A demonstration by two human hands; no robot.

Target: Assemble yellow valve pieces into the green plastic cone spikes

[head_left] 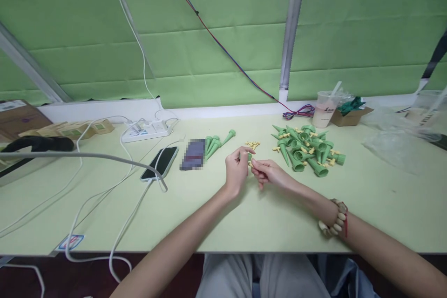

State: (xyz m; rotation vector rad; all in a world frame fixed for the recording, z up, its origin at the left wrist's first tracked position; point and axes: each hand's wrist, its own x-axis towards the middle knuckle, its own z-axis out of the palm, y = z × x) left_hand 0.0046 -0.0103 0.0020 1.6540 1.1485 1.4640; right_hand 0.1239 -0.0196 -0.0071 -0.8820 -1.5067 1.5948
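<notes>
— Two hands meet at the table's middle, I see: left hand (237,170), then right hand (267,173), fingers pinched together on one small green plastic cone piece (250,157).

— Its axis?

— I can't tell; mostly hidden. The heap of green plastic cone spikes (307,149) lies nearer my right.

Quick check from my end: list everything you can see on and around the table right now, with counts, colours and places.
Cone pile: many, green with yellow pegs, right of hands.
Cone row: a few, green, left of hands.
Loose pegs: several, yellow, behind hands.
Phone: one, black, cabled.
Power strip: one, white, back edge.
Cup: one, clear, with straw.
Cardboard tray: one, brown, beside cup.
Table: one, pale green.
Left hand, right hand: together on a small green piece.
</notes>
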